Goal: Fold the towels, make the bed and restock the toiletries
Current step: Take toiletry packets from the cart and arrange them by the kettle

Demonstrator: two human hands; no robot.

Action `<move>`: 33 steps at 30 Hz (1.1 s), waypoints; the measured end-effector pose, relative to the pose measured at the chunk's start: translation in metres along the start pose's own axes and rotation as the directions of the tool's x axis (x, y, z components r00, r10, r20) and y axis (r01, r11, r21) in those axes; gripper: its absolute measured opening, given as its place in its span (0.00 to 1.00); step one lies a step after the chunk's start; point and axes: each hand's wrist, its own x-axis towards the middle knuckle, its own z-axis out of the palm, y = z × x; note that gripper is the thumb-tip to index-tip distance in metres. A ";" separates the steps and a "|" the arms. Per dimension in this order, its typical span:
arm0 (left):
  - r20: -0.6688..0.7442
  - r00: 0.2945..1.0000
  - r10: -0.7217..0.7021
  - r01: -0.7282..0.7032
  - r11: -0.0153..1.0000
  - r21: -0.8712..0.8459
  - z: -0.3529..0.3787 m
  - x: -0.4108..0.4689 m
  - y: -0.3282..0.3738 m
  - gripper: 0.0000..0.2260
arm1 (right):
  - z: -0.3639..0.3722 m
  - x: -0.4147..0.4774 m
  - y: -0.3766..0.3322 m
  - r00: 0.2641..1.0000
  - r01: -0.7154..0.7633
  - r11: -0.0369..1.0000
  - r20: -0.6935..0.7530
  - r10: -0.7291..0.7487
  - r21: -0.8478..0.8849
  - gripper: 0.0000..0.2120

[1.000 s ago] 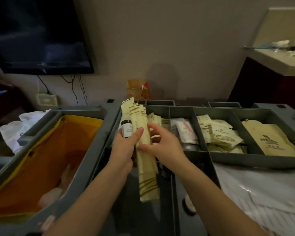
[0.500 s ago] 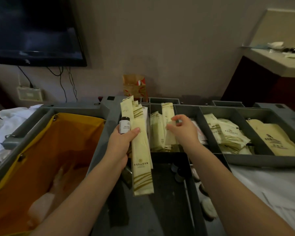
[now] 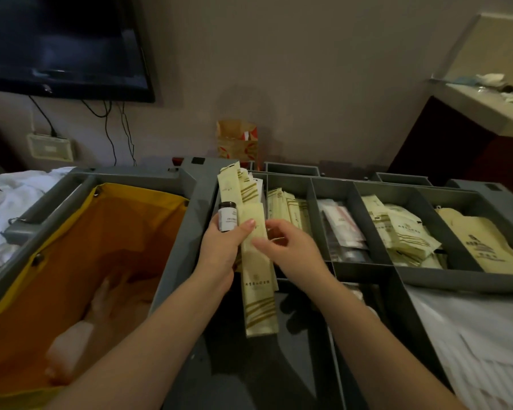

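My left hand (image 3: 219,247) grips a bundle of long cream toiletry packets (image 3: 256,279) with gold stripes, together with a small dark bottle (image 3: 227,217) with a white label. My right hand (image 3: 290,250) is at the right edge of that bundle, its thumb and fingers on the top packet. Both hands hover over the grey housekeeping cart tray (image 3: 332,187). More cream packets (image 3: 285,205) stand in the compartment just behind my right hand.
Other compartments hold pink-white sachets (image 3: 342,223), cream pouches (image 3: 406,235) and beige bags (image 3: 480,241). A yellow laundry bag (image 3: 101,247) hangs on the cart's left. White linen (image 3: 15,199) lies far left, folded white sheets (image 3: 480,350) at the lower right. A TV (image 3: 62,45) hangs on the wall.
My right hand has come back from the packet compartment to the bundle in my left hand. The left hand and bundle stayed almost still.
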 end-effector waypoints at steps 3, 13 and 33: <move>0.006 1.000 0.010 -0.010 1.000 0.002 -0.002 -0.002 -0.001 0.17 | 0.005 -0.003 0.000 1.000 -0.015 1.000 0.010 0.015 -0.004 0.16; -0.039 0.999 0.014 -0.012 0.999 0.044 -0.007 0.003 -0.001 0.22 | -0.023 0.019 0.004 0.976 -0.186 0.955 -0.069 0.207 0.231 0.08; -0.085 0.996 -0.001 0.005 0.999 0.048 -0.011 0.006 0.006 0.22 | -0.056 0.076 0.005 0.943 -0.238 0.960 -0.270 0.193 -0.145 0.23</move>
